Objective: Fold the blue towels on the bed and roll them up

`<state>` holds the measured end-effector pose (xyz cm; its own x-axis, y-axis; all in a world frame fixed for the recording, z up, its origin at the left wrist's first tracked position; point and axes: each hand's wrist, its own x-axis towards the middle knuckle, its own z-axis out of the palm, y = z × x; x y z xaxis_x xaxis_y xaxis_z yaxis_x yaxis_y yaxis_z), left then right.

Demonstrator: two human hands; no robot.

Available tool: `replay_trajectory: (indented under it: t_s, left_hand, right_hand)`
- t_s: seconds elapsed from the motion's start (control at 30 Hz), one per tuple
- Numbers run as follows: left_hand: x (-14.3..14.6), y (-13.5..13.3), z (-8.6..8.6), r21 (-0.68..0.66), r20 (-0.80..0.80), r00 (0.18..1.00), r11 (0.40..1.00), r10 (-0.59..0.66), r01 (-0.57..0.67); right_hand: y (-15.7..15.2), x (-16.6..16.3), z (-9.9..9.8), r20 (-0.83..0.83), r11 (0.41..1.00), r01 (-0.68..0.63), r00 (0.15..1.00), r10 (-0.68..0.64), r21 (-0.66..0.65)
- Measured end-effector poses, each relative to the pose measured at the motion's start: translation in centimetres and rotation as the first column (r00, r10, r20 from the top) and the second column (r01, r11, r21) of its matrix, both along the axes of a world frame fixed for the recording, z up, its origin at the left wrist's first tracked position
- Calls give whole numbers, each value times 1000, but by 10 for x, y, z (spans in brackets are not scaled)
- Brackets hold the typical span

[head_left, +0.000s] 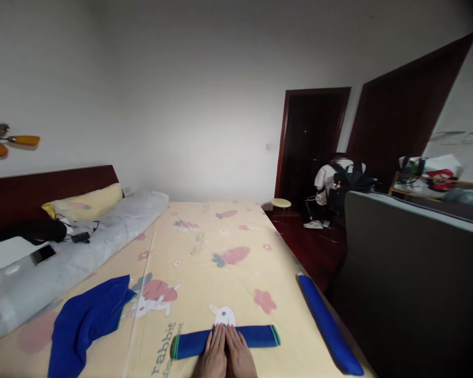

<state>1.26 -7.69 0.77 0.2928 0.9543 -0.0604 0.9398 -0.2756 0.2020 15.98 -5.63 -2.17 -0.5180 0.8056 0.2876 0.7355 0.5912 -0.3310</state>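
Observation:
A blue cloth [260,336] with green-striped edges lies on the bed, folded into a long narrow strip running left to right. My left hand [214,353] rests flat on its middle, fingers stretched forward. Beside it, my right hand [239,350] presses flat on the same strip, and the two hands almost touch at the fingertips. To the left is another blue cloth [89,315], spread loosely and crumpled. Along the bed's right edge lies a long, narrow blue folded piece [328,325].
The bed's sheet [197,294] is yellow with rabbit and carrot prints. A grey rolled quilt [114,236], a pillow [84,205] and a phone [44,254] are at the left. Beyond the right edge are a stool [280,203], a seated person [324,184] and a dark panel [410,283].

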Motion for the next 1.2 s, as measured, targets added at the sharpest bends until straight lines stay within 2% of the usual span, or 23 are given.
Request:
replay_trajectory:
  t_s: [0.1, 0.33, 0.47, 0.6, 0.73, 0.87, 1.03, 1.13, 1.2]
  left_hand:
    - [-12, -5, -2, 30, 1, 1000, 999, -29, 29]
    - [-59, -21, 5, 134, -16, 1000, 991, 19, -17]
    - [-84, -25, 5, 180, 7, 1000, 984, -4, 2]
    - [-101, -27, 6, 194, 2, 1000, 981, 30, -30]
    - [-109, -29, 15, 160, -22, 999, 986, 43, -39]
    - [-108, -27, 23, 71, -42, 996, 994, 82, -79]
    - [-106, -21, 27, 34, -40, 993, 993, 111, -110]
    - [-108, -18, 27, 35, -32, 993, 993, 111, -110]
    - [-110, -16, 28, 17, -40, 991, 992, 127, -126]
  right_hand:
    - [0, 11, -4, 36, 999, -5, 999, 3, 47]
    - [-2, 64, 4, -2, 990, 64, 998, -65, 124]
    - [-1, 100, 10, 2, 993, 93, 996, -94, 71]
    - [3, 127, 15, 32, 992, 128, 991, -128, 13]
    - [5, 133, 21, 32, 985, 149, 989, -146, -93]
    - [5, 127, 30, 12, 962, 181, 983, -182, -204]
    - [13, 121, 58, -28, 930, 203, 975, -222, -307]
    - [27, 122, 86, -70, 913, 226, 962, -265, -340]
    - [39, 126, 113, -121, 909, 222, 952, -280, -353]
